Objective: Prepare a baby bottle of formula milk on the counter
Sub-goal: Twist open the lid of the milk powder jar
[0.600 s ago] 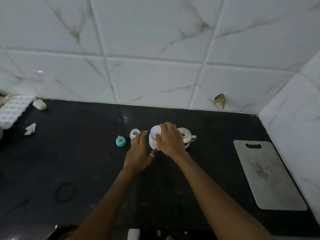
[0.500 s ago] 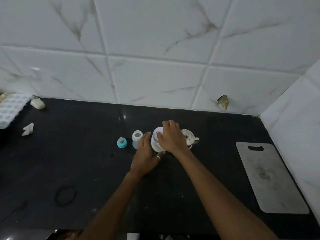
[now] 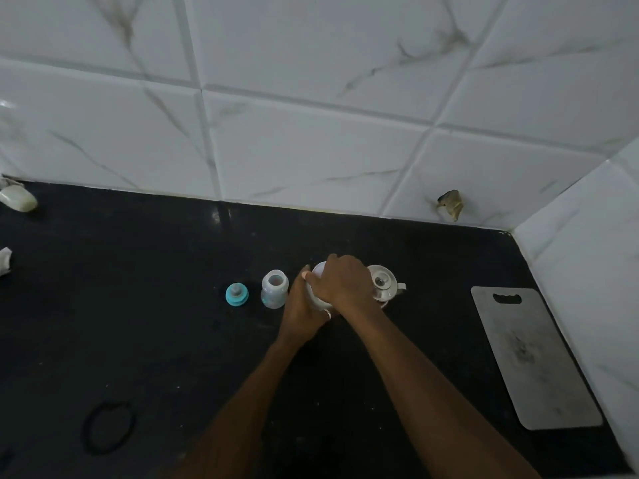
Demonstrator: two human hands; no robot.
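A white formula container (image 3: 318, 271) stands mid-counter, mostly hidden by both hands. My left hand (image 3: 302, 314) grips its side from the left. My right hand (image 3: 340, 283) curls over its lid from above. Just left of it stands the open clear baby bottle (image 3: 274, 288), upright and without its top. The bottle's teal ring with the teat (image 3: 237, 294) lies further left on the black counter (image 3: 138, 305). A small white kettle (image 3: 383, 286) with a lid knob sits right behind my right hand.
A grey cutting board (image 3: 532, 357) lies flat at the right, by the side wall. A black hair band (image 3: 108, 428) lies front left. A pale soap-like lump (image 3: 19, 198) and a white scrap (image 3: 5, 261) sit at the far left edge. Tiled walls close the back and right.
My left hand has closed in from beside the container to grip its side. The right hand stays on the lid. The view has shifted slightly right.
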